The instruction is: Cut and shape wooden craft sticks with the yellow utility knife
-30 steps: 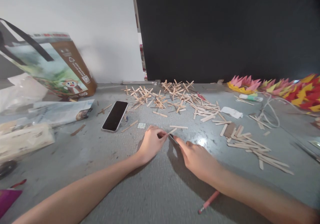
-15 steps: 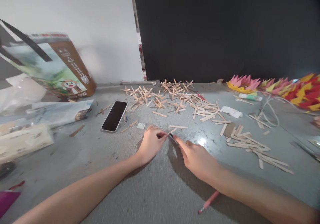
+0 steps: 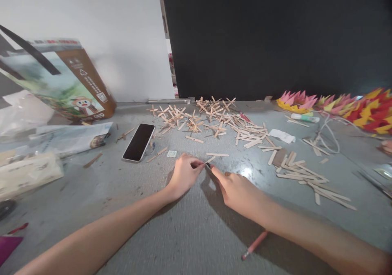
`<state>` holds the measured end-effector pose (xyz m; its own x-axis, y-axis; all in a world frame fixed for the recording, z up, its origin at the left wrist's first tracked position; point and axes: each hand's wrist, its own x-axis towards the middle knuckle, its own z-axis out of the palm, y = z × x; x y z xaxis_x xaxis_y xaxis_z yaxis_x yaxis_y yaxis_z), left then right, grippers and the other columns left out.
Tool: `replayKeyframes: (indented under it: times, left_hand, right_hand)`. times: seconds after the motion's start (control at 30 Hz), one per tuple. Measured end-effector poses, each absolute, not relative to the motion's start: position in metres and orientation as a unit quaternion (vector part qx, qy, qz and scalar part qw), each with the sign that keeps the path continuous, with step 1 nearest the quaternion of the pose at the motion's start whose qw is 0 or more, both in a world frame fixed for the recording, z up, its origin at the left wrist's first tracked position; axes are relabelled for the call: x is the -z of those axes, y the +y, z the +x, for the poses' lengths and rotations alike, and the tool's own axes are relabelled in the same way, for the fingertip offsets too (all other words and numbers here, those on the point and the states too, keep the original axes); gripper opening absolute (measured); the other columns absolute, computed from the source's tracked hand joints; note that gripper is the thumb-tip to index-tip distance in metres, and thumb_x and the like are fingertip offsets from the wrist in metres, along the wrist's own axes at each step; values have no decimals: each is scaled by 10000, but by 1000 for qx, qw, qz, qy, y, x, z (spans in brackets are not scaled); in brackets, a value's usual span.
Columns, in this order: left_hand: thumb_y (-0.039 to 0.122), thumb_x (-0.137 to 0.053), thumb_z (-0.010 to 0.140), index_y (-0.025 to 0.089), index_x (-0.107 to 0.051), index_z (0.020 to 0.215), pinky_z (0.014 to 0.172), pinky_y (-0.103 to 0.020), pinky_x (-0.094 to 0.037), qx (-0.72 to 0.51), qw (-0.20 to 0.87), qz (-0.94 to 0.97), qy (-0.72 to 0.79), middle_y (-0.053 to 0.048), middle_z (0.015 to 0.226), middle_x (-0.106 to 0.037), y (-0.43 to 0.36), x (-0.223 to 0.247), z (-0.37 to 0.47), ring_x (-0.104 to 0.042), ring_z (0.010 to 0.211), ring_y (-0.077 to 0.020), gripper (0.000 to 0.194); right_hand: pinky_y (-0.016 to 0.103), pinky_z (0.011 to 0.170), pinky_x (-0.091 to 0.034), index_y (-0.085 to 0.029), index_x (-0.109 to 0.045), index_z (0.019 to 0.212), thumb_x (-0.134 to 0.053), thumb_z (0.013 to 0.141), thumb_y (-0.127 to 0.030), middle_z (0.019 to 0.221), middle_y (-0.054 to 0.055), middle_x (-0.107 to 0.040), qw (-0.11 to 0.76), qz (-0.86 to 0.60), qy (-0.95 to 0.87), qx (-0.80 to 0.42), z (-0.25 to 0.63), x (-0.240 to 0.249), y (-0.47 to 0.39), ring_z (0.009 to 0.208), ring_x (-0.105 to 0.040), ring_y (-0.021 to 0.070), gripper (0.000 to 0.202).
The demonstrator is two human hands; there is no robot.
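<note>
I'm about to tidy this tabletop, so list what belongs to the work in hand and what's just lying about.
Seemingly in the work:
- wooden stick, pinched by the left hand
- dark-tipped tool, in the right hand
- loose sticks
- crossed sticks

Apparently just lying about:
- phone
- pink pencil
- printed bag
- paper flowers

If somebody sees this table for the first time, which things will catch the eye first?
Probably the spiky pink, yellow and red decorations at the far right, very bright in colour. Next, the heap of crossed wooden sticks before the black panel. Then, centrally, the left hand pinching a thin stick beside the right hand, which holds a dark-tipped tool.
</note>
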<state>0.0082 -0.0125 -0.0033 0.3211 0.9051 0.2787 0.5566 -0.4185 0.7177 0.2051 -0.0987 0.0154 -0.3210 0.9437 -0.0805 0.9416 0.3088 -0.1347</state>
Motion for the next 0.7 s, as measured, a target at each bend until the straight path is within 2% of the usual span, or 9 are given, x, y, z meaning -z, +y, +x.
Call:
replayKeyframes:
  times: [0.1,0.33,0.7]
  left_hand:
    - [145,-737,848,221,-799,766,728,-305,-470,-337,265,766,479,-10,740,-764,-13,2,9,-662,784,-191,127]
    - [132,-734,857,205,-810,784,741,-293,-465,-333,279,763,480,-14,765,-774,-14,-1,10,-668,805,-186,128]
    - [261,-722,894,204,-818,841,739,-293,-500,-326,302,748,494,-42,829,-764,-13,6,6,-702,800,-193,124]
  right_hand:
    - [287,546,-244,-237,-363,1566,-480,837,-56,831,86,-725,5,-581,-809,-89,205,-18,-98,662,-669,205,760]
    - [270,554,-283,-280,-290,1591,-500,803,-36,838,70,-700,-31,-590,-798,-122,206,-22,-96,675,-679,204,852]
    - [288,594,-347,-250,-309,1583,-505,803,-32,881,98,-726,-45,-585,-803,-103,202,-23,-101,773,-723,253,833]
